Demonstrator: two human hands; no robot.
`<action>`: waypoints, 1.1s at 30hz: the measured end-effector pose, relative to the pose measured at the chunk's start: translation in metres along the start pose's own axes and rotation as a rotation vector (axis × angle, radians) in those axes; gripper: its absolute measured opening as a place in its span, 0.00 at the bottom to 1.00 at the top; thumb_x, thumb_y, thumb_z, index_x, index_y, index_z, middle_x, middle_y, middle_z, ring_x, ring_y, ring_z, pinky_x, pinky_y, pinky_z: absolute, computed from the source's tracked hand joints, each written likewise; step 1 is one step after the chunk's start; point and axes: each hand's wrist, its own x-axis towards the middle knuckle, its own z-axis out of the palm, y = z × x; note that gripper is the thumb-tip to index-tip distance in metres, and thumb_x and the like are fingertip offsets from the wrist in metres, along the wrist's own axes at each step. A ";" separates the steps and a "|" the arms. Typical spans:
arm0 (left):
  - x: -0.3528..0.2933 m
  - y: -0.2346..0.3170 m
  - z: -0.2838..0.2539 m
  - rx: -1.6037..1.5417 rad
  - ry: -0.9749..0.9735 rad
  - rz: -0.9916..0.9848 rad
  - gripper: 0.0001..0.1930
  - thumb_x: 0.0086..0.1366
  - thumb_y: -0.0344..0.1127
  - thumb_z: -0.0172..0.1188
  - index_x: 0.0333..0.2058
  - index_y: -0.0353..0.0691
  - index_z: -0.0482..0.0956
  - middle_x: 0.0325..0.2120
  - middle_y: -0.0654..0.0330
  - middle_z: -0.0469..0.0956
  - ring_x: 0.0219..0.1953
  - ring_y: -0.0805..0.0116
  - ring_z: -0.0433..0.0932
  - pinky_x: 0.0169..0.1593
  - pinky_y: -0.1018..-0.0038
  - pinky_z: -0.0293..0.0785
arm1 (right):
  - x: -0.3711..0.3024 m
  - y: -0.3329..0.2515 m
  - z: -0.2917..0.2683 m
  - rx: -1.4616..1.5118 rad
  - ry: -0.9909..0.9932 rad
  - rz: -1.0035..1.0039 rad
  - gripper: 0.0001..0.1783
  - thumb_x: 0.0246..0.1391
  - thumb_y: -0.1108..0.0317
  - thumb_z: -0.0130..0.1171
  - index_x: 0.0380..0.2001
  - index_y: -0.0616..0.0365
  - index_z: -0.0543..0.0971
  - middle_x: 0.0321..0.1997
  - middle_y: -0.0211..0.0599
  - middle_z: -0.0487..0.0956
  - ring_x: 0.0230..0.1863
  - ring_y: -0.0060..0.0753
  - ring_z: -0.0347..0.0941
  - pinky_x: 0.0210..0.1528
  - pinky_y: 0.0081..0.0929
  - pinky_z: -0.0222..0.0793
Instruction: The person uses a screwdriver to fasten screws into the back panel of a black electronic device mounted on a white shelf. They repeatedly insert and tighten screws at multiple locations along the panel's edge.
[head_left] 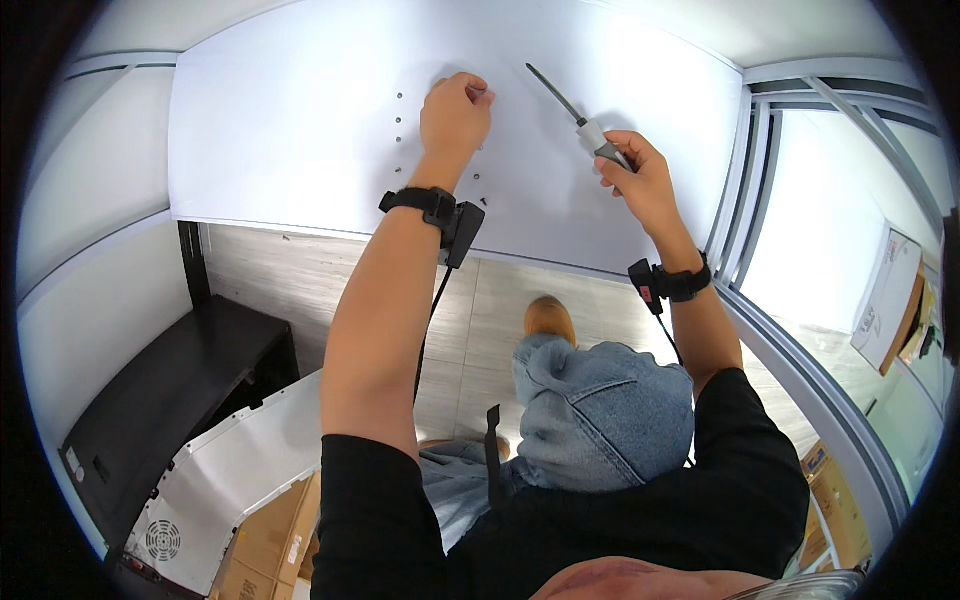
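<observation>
My right hand [640, 178] is wrapped round the grey handle of a screwdriver [592, 132]. The screwdriver's dark shaft slants up and to the left above the white tabletop [270, 150], its tip clear of my left hand. My left hand [456, 118] is over the middle of the tabletop with its fingers curled and pinched together. Whatever may be between those fingertips is too small to make out. Several small screws lie in a rough column left of that hand, among them a screw [398, 139]. Nearer my left wrist are another screw [477, 177] and a darker screw [484, 202].
Black straps with small dark boxes and cables circle both wrists. A metal frame [735, 220] borders the table on the right. At lower left are a black case [170, 390], a silver panel with a round vent [255, 450] and a cardboard box [262, 545].
</observation>
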 end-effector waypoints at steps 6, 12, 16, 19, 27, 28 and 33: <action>-0.013 0.002 -0.024 -0.494 -0.025 -0.188 0.08 0.61 0.35 0.57 0.36 0.37 0.77 0.31 0.59 0.78 0.29 0.68 0.76 0.35 0.75 0.74 | 0.003 -0.007 0.009 -0.111 -0.099 -0.173 0.18 0.47 0.74 0.60 0.44 0.60 0.74 0.29 0.29 0.75 0.27 0.21 0.69 0.32 0.19 0.65; -0.079 -0.022 -0.109 -1.492 0.065 -0.476 0.08 0.67 0.34 0.50 0.39 0.35 0.70 0.36 0.54 0.77 0.37 0.62 0.78 0.42 0.73 0.78 | -0.019 -0.064 0.045 -0.387 -0.275 -0.373 0.18 0.46 0.77 0.58 0.43 0.56 0.74 0.30 0.31 0.74 0.29 0.21 0.67 0.35 0.19 0.64; -0.131 -0.045 -0.161 -1.725 0.154 -0.431 0.07 0.68 0.32 0.46 0.37 0.36 0.70 0.36 0.52 0.77 0.41 0.60 0.78 0.46 0.70 0.78 | -0.045 -0.112 0.084 -0.473 -0.458 -0.574 0.18 0.46 0.76 0.59 0.43 0.54 0.75 0.31 0.34 0.76 0.28 0.27 0.70 0.34 0.22 0.66; -0.166 -0.057 -0.193 -1.761 0.237 -0.379 0.08 0.69 0.32 0.45 0.36 0.33 0.71 0.35 0.52 0.77 0.40 0.61 0.78 0.47 0.71 0.79 | -0.056 -0.134 0.117 -0.481 -0.582 -0.743 0.18 0.46 0.74 0.60 0.44 0.54 0.76 0.33 0.36 0.77 0.28 0.31 0.71 0.33 0.25 0.67; -0.256 -0.049 -0.238 -1.741 0.488 -0.257 0.09 0.68 0.32 0.47 0.36 0.31 0.72 0.33 0.54 0.77 0.37 0.67 0.79 0.46 0.76 0.79 | -0.102 -0.179 0.149 -0.505 -0.823 -0.953 0.16 0.46 0.75 0.58 0.42 0.57 0.76 0.33 0.39 0.78 0.30 0.32 0.73 0.33 0.25 0.67; -0.265 -0.052 -0.243 -1.749 0.508 -0.236 0.09 0.68 0.32 0.47 0.35 0.31 0.72 0.33 0.54 0.77 0.37 0.67 0.79 0.46 0.76 0.79 | -0.107 -0.181 0.157 -0.493 -0.840 -0.979 0.16 0.46 0.75 0.58 0.42 0.58 0.76 0.33 0.39 0.78 0.30 0.32 0.73 0.33 0.25 0.67; -0.301 -0.065 -0.252 -1.732 0.614 -0.203 0.10 0.68 0.31 0.47 0.34 0.30 0.73 0.33 0.53 0.77 0.36 0.67 0.79 0.45 0.78 0.80 | -0.134 -0.193 0.181 -0.540 -0.900 -1.070 0.17 0.44 0.75 0.58 0.41 0.57 0.76 0.31 0.39 0.77 0.28 0.34 0.72 0.31 0.27 0.66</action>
